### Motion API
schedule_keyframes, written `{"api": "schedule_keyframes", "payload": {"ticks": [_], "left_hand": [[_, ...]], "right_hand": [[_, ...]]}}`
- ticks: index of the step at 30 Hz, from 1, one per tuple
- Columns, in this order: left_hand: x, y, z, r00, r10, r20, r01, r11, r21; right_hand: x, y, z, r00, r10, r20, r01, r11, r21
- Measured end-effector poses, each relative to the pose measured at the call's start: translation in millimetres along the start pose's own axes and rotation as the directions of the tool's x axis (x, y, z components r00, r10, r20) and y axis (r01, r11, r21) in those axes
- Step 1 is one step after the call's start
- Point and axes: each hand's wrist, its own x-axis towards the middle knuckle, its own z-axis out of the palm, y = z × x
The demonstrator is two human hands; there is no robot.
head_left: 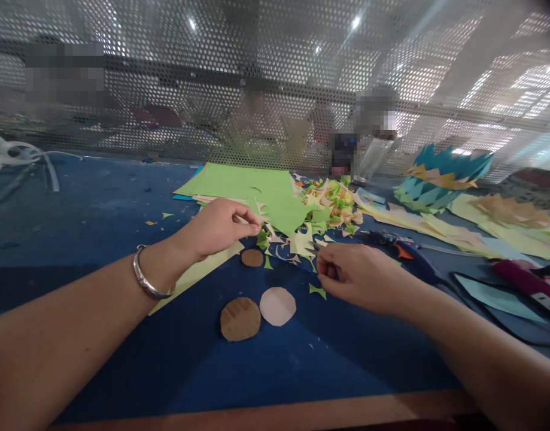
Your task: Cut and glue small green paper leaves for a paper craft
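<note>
My left hand [225,230], with a silver bangle at the wrist, pinches thumb and forefinger together at a pale paper scrap [260,211]. Across from it, my right hand [351,272] is curled closed among the cut-offs; a small grey tip shows above its fingers, but what it holds is hidden. Between the hands lie cream and green paper scraps [301,242]. Nearer to me, a brown cardboard disc [240,319] touches or nearly touches a white paper disc [277,306]. A smaller brown disc [252,258] lies just below my left fingertips.
Green paper sheets [239,179] and a scrap heap [333,200] lie behind the hands. To the right are a dark blue glue gun [409,251], a magenta tool [528,284], cables, paper strips and a teal zigzag paper ring [449,167]. A perforated metal screen [275,120] borders the blue table.
</note>
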Motion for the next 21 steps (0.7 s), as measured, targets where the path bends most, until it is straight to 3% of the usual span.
{"api": "schedule_keyframes", "payload": {"ticks": [5, 11, 16, 21], "left_hand": [[-1.5, 0.3, -0.4, 0.999, -0.018, -0.04, 0.009, 0.978, -0.211], [-6.8, 10.6, 6.4, 0.988, -0.129, 0.09, 0.157, 0.852, -0.499], [-9.1, 15.8, 8.3, 0.951, -0.23, 0.205, 0.308, 0.736, -0.603], [-11.5, 20.6, 9.9, 0.926, -0.27, 0.266, 0.379, 0.665, -0.644]], "right_hand": [[-1.1, 1.0, 0.1, 1.0, 0.005, 0.013, -0.005, 1.0, -0.024], [-2.5, 3.4, -1.0, 0.999, 0.011, 0.03, -0.009, 0.999, -0.053], [-4.2, 7.6, -0.5, 0.999, -0.017, 0.05, 0.017, 1.0, -0.002], [-5.3, 6.9, 1.1, 1.0, -0.01, 0.016, 0.01, 1.0, 0.013]]}}
